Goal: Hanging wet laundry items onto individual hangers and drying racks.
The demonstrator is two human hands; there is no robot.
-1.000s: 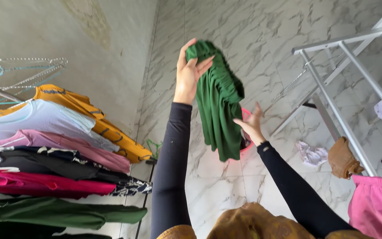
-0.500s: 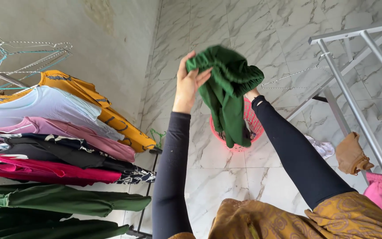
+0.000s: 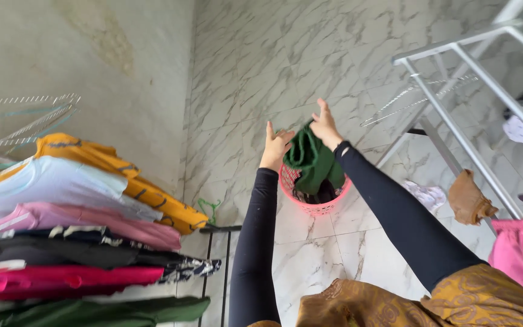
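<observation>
Soft, light dark-green cloth garment (image 3: 311,162), bunched: right hand (image 3: 325,126) pinches its top at 12 o'clock; left hand (image 3: 275,147), fingers spread, touches its 9 o'clock edge above the pink plastic laundry basket (image 3: 316,204).

Pink basket (image 3: 317,207) contents mostly behind green garment (image 3: 310,158); hanging clothes (image 3: 62,242) cropped at left edge.

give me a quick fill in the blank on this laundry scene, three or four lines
1. The bunched cloth garment between the two hands is ____ in colour.
2. Below it on the marble floor stands a round plastic laundry basket coloured ____.
3. The right hand and the left hand both wear long sleeves coloured ____.
4. On the rack at the left, the top folded shirt is ____.

Missing words: green; pink; black; yellow
</observation>
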